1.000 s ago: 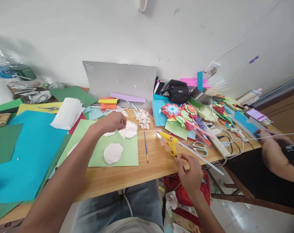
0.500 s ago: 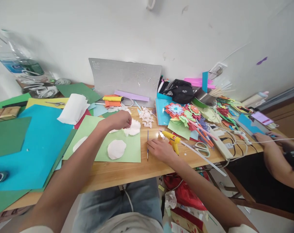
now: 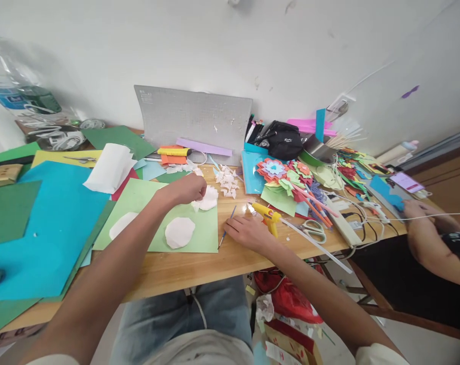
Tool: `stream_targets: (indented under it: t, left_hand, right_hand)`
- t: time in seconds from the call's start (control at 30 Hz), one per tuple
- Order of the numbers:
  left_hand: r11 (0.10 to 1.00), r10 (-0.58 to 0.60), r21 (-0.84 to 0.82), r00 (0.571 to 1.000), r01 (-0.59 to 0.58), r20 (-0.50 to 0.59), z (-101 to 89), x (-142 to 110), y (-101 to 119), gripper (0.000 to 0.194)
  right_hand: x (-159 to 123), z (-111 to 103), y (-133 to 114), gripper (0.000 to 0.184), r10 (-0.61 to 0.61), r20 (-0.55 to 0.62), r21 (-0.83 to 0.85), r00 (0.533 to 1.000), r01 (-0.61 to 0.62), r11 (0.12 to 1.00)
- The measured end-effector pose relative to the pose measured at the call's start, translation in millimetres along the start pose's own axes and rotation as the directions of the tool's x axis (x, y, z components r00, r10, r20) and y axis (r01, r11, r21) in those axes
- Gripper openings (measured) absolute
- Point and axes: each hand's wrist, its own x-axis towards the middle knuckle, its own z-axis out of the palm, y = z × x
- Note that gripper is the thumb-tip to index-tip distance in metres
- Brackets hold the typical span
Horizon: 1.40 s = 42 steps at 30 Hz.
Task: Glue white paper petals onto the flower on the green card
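Pale wall (image 3: 191, 45) behind a wooden table (image 3: 176, 267)

Wooden table (image 3: 184, 262) with light green sheet (image 3: 209, 235), yellow glue gun (image 3: 268, 215), scissors (image 3: 314, 230).

The wood-grained desk (image 3: 191, 266) is honey brown; near its front edge a light green sheet (image 3: 204, 238) carries white paper rounds (image 3: 180, 233), beside a blue brush (image 3: 233, 212) and yellow glue gun (image 3: 268, 215). Toward the back edge are a grey board (image 3: 191, 116), a lilac strip (image 3: 205, 147) and a paper flower (image 3: 272, 169) ringed in coral, pale lilac and blue
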Motion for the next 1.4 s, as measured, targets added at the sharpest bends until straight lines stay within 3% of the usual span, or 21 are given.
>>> stream_targets:
  t: [0.13, 0.23, 0.3, 0.37, 0.43, 0.5, 0.57, 0.63, 0.73, 0.8, 0.87, 1.1, 1.4]
  left_hand:
    - [1.000, -0.020, -0.001, 1.000, 0.020, -0.023, 1.5, 2, -3, 0.010]
    - [1.000, -0.018, 0.006, 1.000, 0.018, -0.026, 2.5, 3, -5, 0.010]
    - [1.000, -0.012, 0.004, 0.999, 0.013, -0.031, 2.7, 3, -6, 0.010]
    - [1.000, -0.010, 0.005, 0.999, 0.011, -0.033, 2.5, 3, -6, 0.010]
    - [1.000, -0.015, 0.007, 0.999, 0.016, -0.032, 2.2, 2, -5, 0.010]
    - [1.000, -0.023, 0.019, 0.999, 0.024, -0.027, 2.2, 2, -4, 0.010]
    - [0.999, -0.020, 0.029, 0.999, 0.021, -0.033, 2.8, 3, -4, 0.009]
    - [0.999, -0.013, 0.039, 0.999, 0.014, -0.036, 3.8, 3, -4, 0.008]
    - [0.999, 0.005, 0.050, 0.999, -0.003, -0.039, 5.4, 4, -4, 0.009]
    - [0.998, 0.013, 0.059, 0.999, -0.011, -0.040, 6.6, 4, -3, 0.010]
    - [0.998, 0.009, 0.062, 0.999, -0.006, -0.044, 7.9, 5, -2, 0.010]
    - [0.998, -0.048, 0.044, 0.998, 0.050, -0.048, 13.3, 11, -4, 0.004]
    - [0.996, -0.081, 0.030, 0.995, 0.083, -0.059, 16.2, 13, -5, 0.008]
  right_hand:
    - [6, -10, 1, 0.018, -0.051, 0.096, -0.012, 0.994, 0.052, 0.999]
    - [5, -13, -3, 0.016, -0.003, 0.115, -0.015, 0.993, 0.005, 1.000]
    - [3, -14, -5, 0.016, 0.056, 0.057, 0.001, 0.997, -0.057, 0.998]
    - [1, -18, -7, 0.017, 0.181, -0.113, 0.078, 0.977, -0.172, 0.982]
    - [0, -25, -7, 0.018, 0.359, -0.323, 0.260, 0.875, -0.283, 0.923]
    - [2, -34, -7, 0.016, 0.552, -0.459, 0.488, 0.696, -0.321, 0.812]
    - [8, -41, -10, 0.013, 0.716, -0.459, 0.695, 0.526, -0.290, 0.658]
    - [19, -43, -15, 0.009, 0.827, -0.363, 0.850, 0.430, -0.212, 0.483]
    - [39, -35, -24, 0.011, 0.877, -0.219, 0.959, 0.428, -0.069, 0.274]
    - [51, -26, -28, 0.013, 0.881, -0.183, 0.974, 0.436, -0.040, 0.223]
    - [58, -19, -29, 0.015, 0.885, -0.193, 0.966, 0.424, -0.078, 0.248]
    - [67, -13, -25, 0.012, 0.836, -0.376, 0.851, 0.399, -0.209, 0.482]
    - [74, -12, -24, 0.012, 0.806, -0.413, 0.817, 0.424, -0.218, 0.534]
